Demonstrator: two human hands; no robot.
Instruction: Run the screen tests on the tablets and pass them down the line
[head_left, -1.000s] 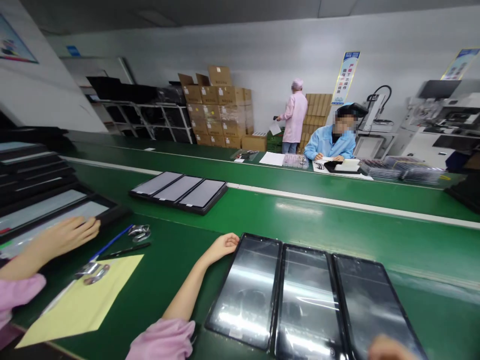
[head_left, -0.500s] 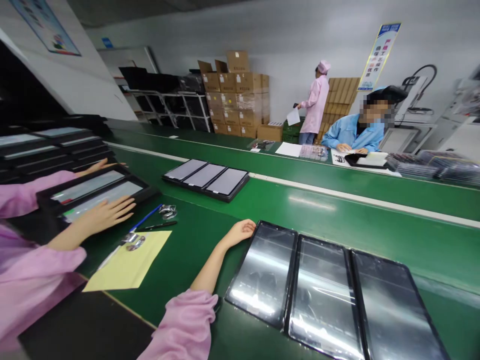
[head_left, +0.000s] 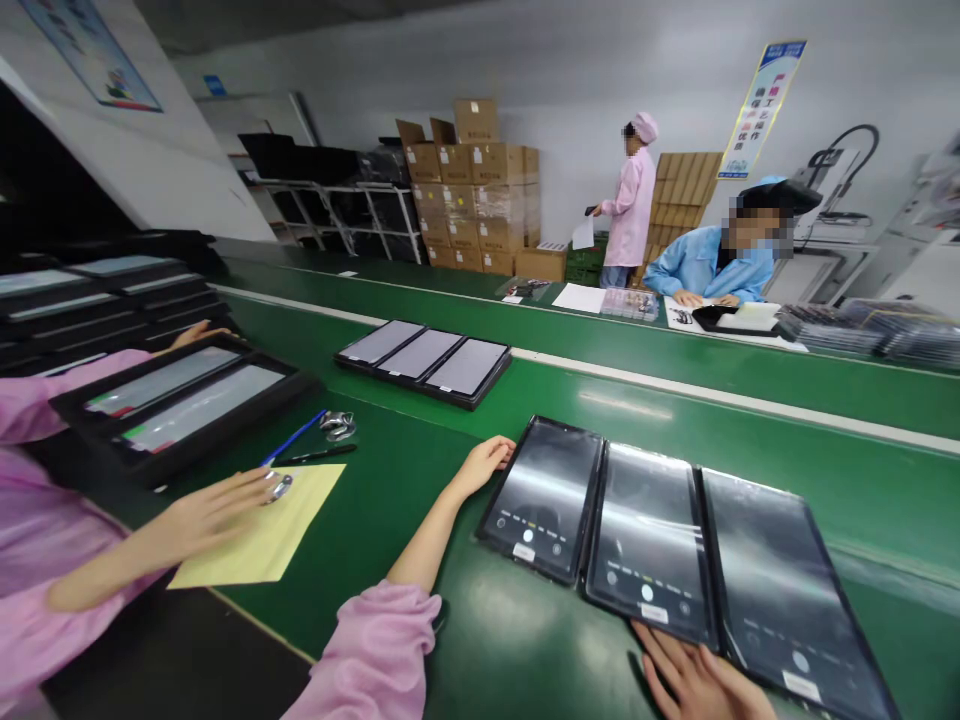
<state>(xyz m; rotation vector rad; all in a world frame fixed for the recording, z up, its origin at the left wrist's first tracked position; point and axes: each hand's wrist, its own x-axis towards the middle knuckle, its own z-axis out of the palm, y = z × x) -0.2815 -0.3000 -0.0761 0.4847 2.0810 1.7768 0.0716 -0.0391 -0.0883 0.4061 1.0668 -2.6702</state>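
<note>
Most of the frame is taken up by a green conveyor belt, which runs from the lower left to the right edge. A wall of cardboard boxes stands at upper centre. A person in a pink coat stands just right of it, and a seated person in blue is further right.

On the belt at lower right lies the near tray, black, holding three dark glass panels side by side: left panel, middle panel and right panel. Each panel's long axis runs from the bottom of the frame upward, leaning left. The row of panels stretches left to right.

A second tray of three paler panels sits above centre, well apart. At the left edge a co-worker's tray is held up off the belt. One co-worker's hand lies flat on a yellow sheet below it.

The left hand rests at the near tray's upper-left edge with its fingers loosely bent. The tips touch the rim and are not closed around it, and the tray lies to their right. The right hand, at bottom right, is spread flat on the belt. Its fingertips reach the tray's near edge under the middle panel, so the tray lies just above them. Both hands touch the tray, one at each of these two places.

A blue pen, a black pen and a metal clip lie left of centre.
</note>
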